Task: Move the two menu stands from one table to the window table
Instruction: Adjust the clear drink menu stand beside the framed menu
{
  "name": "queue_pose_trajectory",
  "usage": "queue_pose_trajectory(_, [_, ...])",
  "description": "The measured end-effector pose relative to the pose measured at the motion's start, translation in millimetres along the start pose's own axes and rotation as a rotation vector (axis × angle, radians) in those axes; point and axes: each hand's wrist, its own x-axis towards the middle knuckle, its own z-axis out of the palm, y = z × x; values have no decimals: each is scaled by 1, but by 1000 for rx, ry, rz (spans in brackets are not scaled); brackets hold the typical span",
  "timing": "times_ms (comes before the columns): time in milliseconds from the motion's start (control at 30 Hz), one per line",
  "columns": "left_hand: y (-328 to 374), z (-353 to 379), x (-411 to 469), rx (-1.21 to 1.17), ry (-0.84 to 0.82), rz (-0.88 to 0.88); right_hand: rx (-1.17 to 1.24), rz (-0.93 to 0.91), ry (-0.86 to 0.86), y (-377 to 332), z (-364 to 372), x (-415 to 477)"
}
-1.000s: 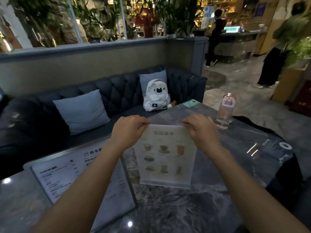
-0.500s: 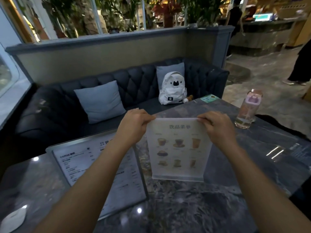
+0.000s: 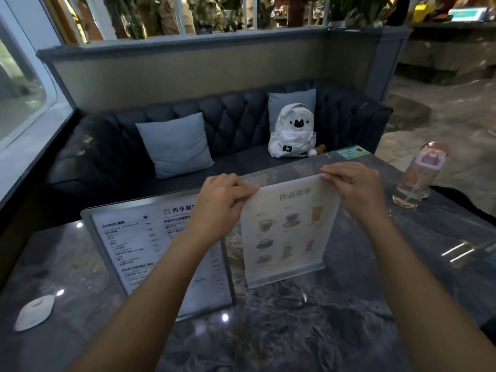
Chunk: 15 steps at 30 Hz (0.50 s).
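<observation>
A small clear menu stand with drink pictures stands upright near the middle of the dark marble table. My left hand pinches its top left corner and my right hand pinches its top right corner. To its left a larger framed menu stand with black text leans back on the same table; my left forearm covers part of its right side.
A pink-capped clear water bottle stands at the table's right. A white leaf-shaped dish lies at front left. Behind the table is a dark tufted sofa with cushions and a white backpack. A window runs along the left.
The view has swung left, bringing the window and the white dish into sight. Both hands keep their hold on the small menu stand's top corners; it looks shifted slightly on the table.
</observation>
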Motion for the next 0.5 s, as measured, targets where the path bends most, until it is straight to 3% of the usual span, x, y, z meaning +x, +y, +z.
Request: queue_pose_trajectory(500, [11,5,-8,12,52,-95,5,-72,-12,5,-6,-2])
